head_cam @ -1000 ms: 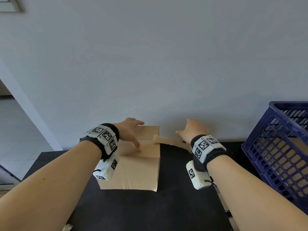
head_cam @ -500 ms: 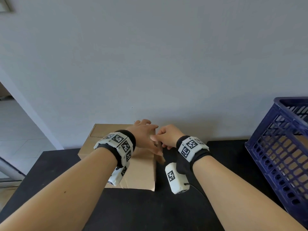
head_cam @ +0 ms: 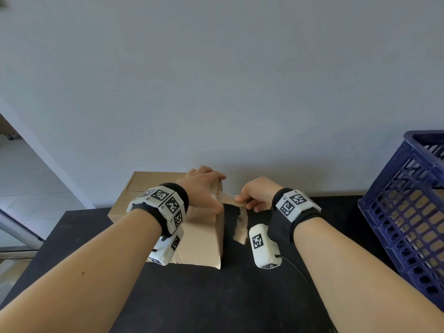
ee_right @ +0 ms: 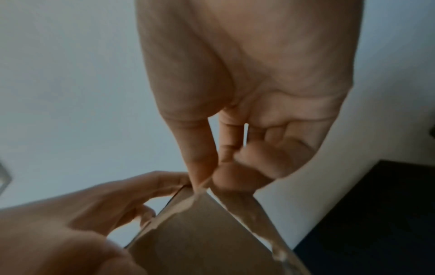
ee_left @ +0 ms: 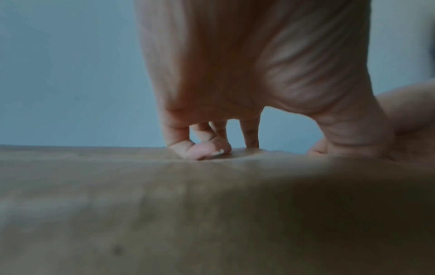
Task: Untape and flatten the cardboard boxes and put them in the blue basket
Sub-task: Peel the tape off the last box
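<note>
So I've got the cardboard box [head_cam: 192, 236] sitting on the black counter [head_cam: 216, 296], pushed up near the grey wall [head_cam: 216, 80]. Its long axis runs away from me toward that wall, near end pointing back at me. My left hand [head_cam: 203, 188] is spread on top of the box at the far right corner, fingertips [ee_left: 202, 151] pressing down into the cardboard, so it's not wrapped around anything, just holding the box down. My right hand [head_cam: 258, 194] sits just beside the box's right edge, thumb and forefinger pinching a strip of tape [head_cam: 241, 222]. The strip runs from the box's top edge across to my fingers, and the loose end dangles down over the counter beside the box's right wall. The blue basket [head_cam: 408, 212] stands well off to the right, with cardboard showing through its slats.
</note>
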`<action>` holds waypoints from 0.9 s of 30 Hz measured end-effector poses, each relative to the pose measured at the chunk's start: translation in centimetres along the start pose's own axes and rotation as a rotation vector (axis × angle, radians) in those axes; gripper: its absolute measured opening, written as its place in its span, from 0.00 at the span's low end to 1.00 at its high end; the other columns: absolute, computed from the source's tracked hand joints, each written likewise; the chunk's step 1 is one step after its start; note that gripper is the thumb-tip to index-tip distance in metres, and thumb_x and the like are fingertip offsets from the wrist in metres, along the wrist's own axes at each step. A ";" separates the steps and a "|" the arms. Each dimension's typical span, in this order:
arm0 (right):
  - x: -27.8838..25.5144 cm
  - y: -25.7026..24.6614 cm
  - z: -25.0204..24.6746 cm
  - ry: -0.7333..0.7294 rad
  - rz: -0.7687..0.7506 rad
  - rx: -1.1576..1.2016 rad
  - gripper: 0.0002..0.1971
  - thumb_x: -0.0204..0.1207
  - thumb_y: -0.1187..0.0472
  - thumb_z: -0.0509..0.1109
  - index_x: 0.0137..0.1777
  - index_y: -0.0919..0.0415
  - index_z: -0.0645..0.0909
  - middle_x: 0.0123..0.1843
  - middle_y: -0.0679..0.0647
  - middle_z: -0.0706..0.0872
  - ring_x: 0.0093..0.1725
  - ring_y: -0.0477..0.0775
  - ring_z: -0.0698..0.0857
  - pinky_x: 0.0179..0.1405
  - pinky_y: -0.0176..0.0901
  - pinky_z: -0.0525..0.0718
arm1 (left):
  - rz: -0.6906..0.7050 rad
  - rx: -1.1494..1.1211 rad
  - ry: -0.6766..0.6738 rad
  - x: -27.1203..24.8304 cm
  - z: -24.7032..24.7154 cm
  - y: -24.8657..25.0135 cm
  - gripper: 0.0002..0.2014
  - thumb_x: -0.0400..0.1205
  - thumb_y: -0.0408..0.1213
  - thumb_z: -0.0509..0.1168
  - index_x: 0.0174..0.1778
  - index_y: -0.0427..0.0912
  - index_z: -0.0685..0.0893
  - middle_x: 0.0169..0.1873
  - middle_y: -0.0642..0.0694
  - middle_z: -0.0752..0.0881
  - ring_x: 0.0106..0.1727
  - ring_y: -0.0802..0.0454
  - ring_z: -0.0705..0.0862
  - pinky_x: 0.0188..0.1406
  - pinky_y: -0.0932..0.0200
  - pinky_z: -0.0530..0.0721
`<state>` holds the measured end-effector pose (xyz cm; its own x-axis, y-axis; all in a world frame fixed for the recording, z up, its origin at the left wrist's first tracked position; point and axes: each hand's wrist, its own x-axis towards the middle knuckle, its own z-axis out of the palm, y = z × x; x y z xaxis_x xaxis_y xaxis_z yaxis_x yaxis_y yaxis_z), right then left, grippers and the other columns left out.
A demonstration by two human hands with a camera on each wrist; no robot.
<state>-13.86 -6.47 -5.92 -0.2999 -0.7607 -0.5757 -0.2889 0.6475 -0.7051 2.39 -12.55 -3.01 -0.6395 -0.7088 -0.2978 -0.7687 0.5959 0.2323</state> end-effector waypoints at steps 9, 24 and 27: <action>1.8 6.3 -2.3 0.152 0.180 -0.223 0.09 0.77 0.62 0.69 0.36 0.65 0.83 0.32 0.57 0.88 0.27 0.51 0.84 0.35 0.39 0.84 | -0.007 -0.004 -0.019 0.0 -0.1 -0.6 0.42 0.66 0.48 0.73 0.76 0.63 0.61 0.76 0.55 0.59 0.76 0.45 0.59 0.70 0.43 0.72; -5.9 -8.4 -1.7 0.438 -0.535 0.354 0.16 0.67 0.72 0.74 0.53 0.60 0.78 0.37 0.61 0.90 0.35 0.57 0.91 0.43 0.51 0.91 | 0.055 -0.677 0.285 -2.1 -4.7 -2.3 0.29 0.72 0.45 0.76 0.69 0.52 0.76 0.51 0.54 0.83 0.39 0.58 0.83 0.34 0.63 0.80; -6.8 -11.5 0.6 0.375 -0.610 0.384 0.14 0.67 0.72 0.75 0.49 0.58 0.80 0.37 0.60 0.90 0.36 0.57 0.92 0.46 0.50 0.91 | 0.034 -0.821 0.406 -3.9 -6.0 -4.0 0.16 0.75 0.44 0.73 0.57 0.48 0.83 0.38 0.53 0.86 0.27 0.62 0.81 0.23 0.67 0.75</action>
<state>-7.97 -8.78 5.85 -0.4947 -0.8649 0.0844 -0.1877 0.0115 -0.9822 7.86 -14.39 2.78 -0.4978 -0.8666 0.0339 -0.4173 0.2736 0.8666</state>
